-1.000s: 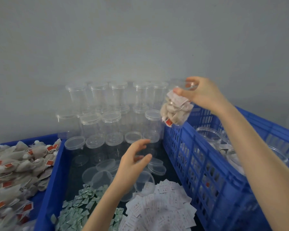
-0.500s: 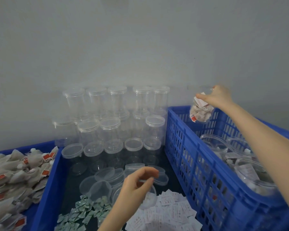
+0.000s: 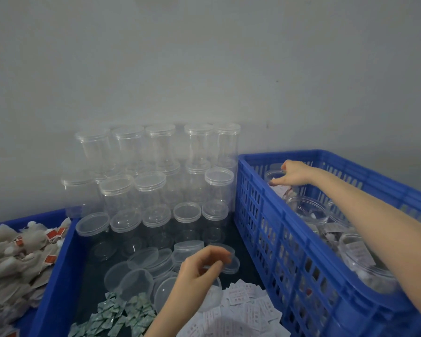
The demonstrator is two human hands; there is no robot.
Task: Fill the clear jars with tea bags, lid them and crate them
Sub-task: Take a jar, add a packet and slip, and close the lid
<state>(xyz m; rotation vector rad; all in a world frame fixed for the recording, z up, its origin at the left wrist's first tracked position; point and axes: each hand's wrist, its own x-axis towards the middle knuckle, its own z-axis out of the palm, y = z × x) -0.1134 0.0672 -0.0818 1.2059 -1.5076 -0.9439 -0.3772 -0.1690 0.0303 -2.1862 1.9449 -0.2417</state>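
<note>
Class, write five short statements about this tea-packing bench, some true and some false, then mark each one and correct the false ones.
1. The right hand holds a filled jar inside the blue crate. True.
2. The left hand rests on the tea bags. False: it hovers over the loose lids, and the tea bags lie far to its left.
3. Empty jars are stacked against the wall. True.
4. The crate is red. False: it is blue.
5. White paper slips lie near the left hand. True.
</note>
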